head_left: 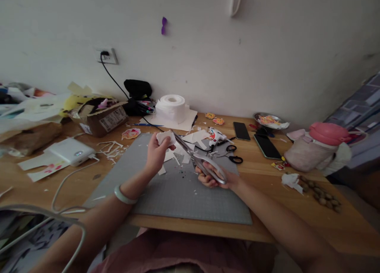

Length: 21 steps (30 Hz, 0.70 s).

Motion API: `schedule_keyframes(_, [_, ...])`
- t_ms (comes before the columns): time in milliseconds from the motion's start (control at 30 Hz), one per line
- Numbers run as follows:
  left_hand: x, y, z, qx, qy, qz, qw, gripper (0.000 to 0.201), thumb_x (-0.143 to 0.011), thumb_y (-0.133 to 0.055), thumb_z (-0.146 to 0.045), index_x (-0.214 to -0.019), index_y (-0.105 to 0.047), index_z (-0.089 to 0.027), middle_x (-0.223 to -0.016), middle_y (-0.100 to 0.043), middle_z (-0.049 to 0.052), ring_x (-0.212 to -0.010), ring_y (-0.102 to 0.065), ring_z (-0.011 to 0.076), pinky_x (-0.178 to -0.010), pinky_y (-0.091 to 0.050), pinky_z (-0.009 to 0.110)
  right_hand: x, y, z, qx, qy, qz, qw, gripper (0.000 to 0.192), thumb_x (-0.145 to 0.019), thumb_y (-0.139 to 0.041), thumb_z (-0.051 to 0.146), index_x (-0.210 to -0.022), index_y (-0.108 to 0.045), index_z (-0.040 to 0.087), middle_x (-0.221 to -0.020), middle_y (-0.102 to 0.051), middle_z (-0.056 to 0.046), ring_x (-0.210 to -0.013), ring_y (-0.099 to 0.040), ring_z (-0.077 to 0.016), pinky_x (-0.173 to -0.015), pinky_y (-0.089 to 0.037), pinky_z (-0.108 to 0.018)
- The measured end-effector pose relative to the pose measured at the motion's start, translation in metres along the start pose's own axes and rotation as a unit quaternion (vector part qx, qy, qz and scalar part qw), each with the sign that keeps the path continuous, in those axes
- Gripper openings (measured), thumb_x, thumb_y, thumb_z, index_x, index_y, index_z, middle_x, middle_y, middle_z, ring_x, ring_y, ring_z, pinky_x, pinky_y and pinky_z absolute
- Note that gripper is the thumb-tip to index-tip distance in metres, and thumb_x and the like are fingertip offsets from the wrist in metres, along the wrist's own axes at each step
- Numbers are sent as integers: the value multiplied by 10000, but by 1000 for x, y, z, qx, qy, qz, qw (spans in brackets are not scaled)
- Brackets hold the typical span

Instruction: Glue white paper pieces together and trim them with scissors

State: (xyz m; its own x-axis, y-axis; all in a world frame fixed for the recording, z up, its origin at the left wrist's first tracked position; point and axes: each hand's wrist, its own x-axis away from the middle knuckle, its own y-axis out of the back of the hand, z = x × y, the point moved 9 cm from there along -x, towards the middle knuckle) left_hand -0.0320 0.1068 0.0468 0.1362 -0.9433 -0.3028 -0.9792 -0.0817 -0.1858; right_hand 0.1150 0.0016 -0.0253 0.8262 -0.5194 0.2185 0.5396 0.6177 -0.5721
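Observation:
My left hand (155,153) is raised over the grey cutting mat (166,193) and pinches a small white paper piece (165,137) between thumb and fingers. My right hand (216,179) grips the handles of large silver scissors (198,159), whose blades point up and left and meet the paper's right edge. A pale bangle (124,196) sits on my left wrist. White paper scraps (181,153) lie on the mat under the hands.
On the wooden table stand a toilet paper roll (171,107), a cardboard box (102,115), a white glue gun (217,136), small black scissors (233,154), two phones (241,130), a metal dish (268,120), a pink-lidded bottle (319,147) and a white device with cable (71,151).

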Motion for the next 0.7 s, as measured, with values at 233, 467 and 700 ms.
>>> schedule_keyframes(233, [-2,-1,7,-5,17,14,1000,192,-683,-606,-288,-754,-459,-186,-630,-562,-57,-477,-570,92,-495,-481,233,-2,4,1,16,6,-35,999,487,-714,-574,649,-798,-383,209,-518,-353,116,-352,-188,-19,-326,-89,-152])
schedule_keyframes(467, [-1,-3,13,15,49,18,999,230,-661,-625,-296,-780,-467,-180,-657,-566,-53,-502,-577,92,-504,-501,241,2,4,14,150,37,-141,978,399,-713,-665,470,-677,-383,189,-548,-391,107,-361,-306,-3,-348,-223,-157])
schedule_keyframes(700, [-1,-3,13,13,40,21,999,235,-667,-634,-305,-775,-463,-185,-641,-562,-57,-500,-573,92,-501,-498,237,10,14,29,292,94,-245,920,323,-764,-600,453,-667,-522,156,-522,-498,56,-427,-431,-39,-423,-306,-174])
